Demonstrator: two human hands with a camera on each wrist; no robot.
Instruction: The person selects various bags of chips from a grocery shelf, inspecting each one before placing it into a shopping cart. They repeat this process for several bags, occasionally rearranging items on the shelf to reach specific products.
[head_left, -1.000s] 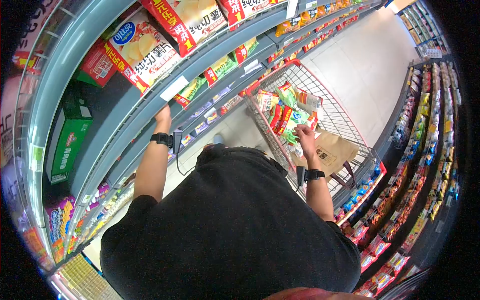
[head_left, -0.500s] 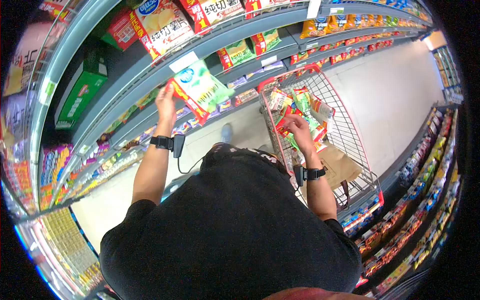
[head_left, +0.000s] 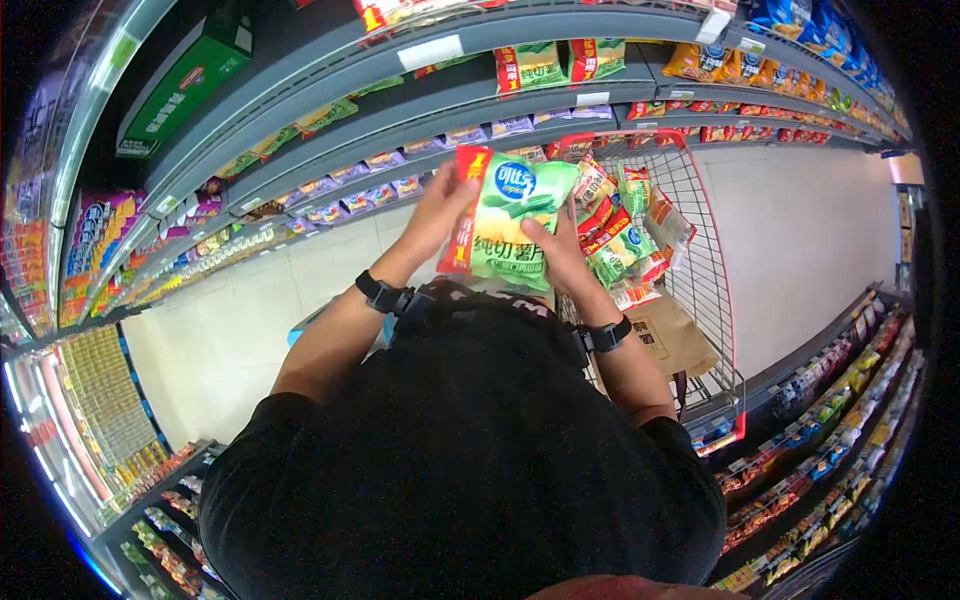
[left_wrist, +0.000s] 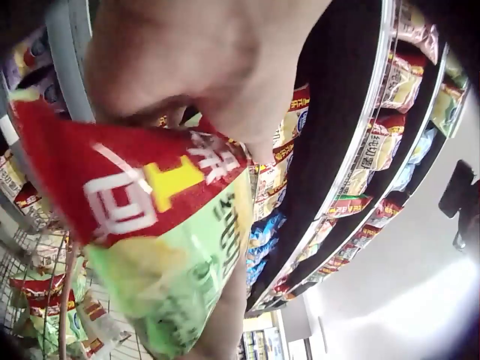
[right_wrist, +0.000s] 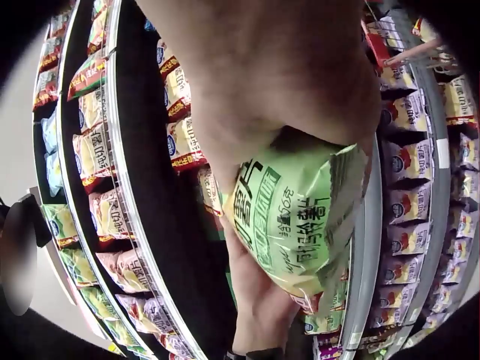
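Observation:
A green bag of potato chips [head_left: 512,225] with a red strip down its side is held in front of my chest by both hands. My left hand [head_left: 440,210] grips its red left edge, seen close up in the left wrist view as the chip bag [left_wrist: 161,247] under my left hand [left_wrist: 195,67]. My right hand [head_left: 555,250] holds the bag's right lower side; in the right wrist view the chip bag [right_wrist: 300,221] sits under my right hand [right_wrist: 292,75]. Just beyond the bag stands a red-rimmed wire shopping cart [head_left: 700,260] holding several snack bags [head_left: 615,230].
Grey shelves [head_left: 330,120] of snack bags run along the left and top of the aisle. More snack shelves [head_left: 820,420] line the right side. A brown paper bag [head_left: 675,335] lies in the cart. Pale floor tiles [head_left: 800,220] stretch ahead past the cart.
My left hand pulled the green chip bag off the shelf and brought it down to my chest. My right hand left the cart's snacks and took hold of the bag too.

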